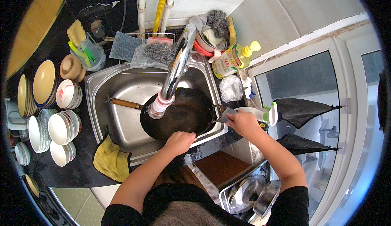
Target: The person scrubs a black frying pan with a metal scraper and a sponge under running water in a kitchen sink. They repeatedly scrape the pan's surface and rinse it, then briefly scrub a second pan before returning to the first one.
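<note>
Wok (pixel 183 114) sat tilted in the steel sink (pixel 118 87), dark and round, wooden handle pointing left, under the tap (pixel 177 63). Left hand (pixel 179 141) clamped over the near rim, fingers curled tight. Right hand (pixel 243 122) pinched a grey cloth (pixel 226 115) at the far-right edge — grip pressed together. Risk: wet rim could slide from the left hand and knock the tap, or rock against the stacked bowls (pixel 61 128) on the black table (pixel 81 167) — slack hold would cause it.
</note>
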Tool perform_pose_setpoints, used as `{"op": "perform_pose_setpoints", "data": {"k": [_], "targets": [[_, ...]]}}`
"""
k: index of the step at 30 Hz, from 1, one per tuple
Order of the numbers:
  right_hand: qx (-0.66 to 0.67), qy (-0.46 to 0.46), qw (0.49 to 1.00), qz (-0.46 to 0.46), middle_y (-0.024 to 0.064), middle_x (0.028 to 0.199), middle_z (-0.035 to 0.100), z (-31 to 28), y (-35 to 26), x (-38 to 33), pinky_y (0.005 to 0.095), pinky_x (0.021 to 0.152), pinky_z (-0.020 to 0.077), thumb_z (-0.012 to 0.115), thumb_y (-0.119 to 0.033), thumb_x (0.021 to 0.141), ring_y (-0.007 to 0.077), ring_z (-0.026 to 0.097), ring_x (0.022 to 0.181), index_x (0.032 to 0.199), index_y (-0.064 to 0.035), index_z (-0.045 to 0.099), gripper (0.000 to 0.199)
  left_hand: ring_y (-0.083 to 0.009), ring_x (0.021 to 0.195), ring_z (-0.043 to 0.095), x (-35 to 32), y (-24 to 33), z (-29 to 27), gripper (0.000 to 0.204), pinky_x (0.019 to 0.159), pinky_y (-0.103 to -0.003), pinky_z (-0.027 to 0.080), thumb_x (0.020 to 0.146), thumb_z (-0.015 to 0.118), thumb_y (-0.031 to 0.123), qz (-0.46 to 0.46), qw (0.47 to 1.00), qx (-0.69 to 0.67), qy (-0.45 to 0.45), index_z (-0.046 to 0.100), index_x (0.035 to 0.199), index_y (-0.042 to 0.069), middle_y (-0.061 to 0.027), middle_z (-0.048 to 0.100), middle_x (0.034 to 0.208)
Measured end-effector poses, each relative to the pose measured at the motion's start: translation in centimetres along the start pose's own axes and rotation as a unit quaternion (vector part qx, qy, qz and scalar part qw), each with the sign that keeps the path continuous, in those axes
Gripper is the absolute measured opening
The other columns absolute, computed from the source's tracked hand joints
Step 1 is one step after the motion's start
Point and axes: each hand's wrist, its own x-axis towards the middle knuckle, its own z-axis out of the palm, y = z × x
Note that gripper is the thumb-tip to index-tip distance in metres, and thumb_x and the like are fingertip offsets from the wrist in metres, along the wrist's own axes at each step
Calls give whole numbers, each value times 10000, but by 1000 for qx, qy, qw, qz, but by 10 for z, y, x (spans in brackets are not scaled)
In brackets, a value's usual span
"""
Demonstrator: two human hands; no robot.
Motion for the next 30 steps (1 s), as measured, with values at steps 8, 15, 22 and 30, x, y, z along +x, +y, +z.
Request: {"op": "perform_pose_setpoints", "data": {"k": [8, 15, 22, 30], "targets": [[-82, -131, 987, -36, 50, 755, 661, 0, -17, 54, 389, 643, 499, 610, -452, 787, 252, 646, 783, 854, -197, 698, 278, -358, 675, 589, -1, -3, 4, 260, 602, -475, 459, 886, 491, 273, 0, 1000, -5, 5, 498, 739, 59, -148, 588, 686], [5, -219, 970, -103, 55, 945, 673, -12, 12, 82, 363, 733, 499, 622, -514, 748, 260, 635, 897, 1087, -290, 644, 407, -361, 685, 590, 1, -2, 3, 269, 609, -480, 460, 894, 472, 281, -1, 1000, -2, -9, 499, 746, 58, -156, 587, 687], [194, -70, 978, -27, 116, 943, 639, 12, 27, 35, 365, 743, 485, 598, -530, 773, 294, 616, 865, 1186, -316, 580, 465, -369, 691, 589, 1, -2, 3, 261, 620, -482, 464, 891, 474, 273, -11, 1000, -4, -19, 498, 745, 57, -159, 587, 691], [-81, -81, 991, -66, 87, 775, 627, -12, -6, 46, 374, 626, 496, 643, -442, 751, 267, 630, 749, 943, -228, 692, 292, -358, 682, 590, -1, -2, 2, 253, 603, -478, 460, 885, 485, 276, -5, 1000, -7, -5, 498, 750, 63, -154, 588, 689]]}}
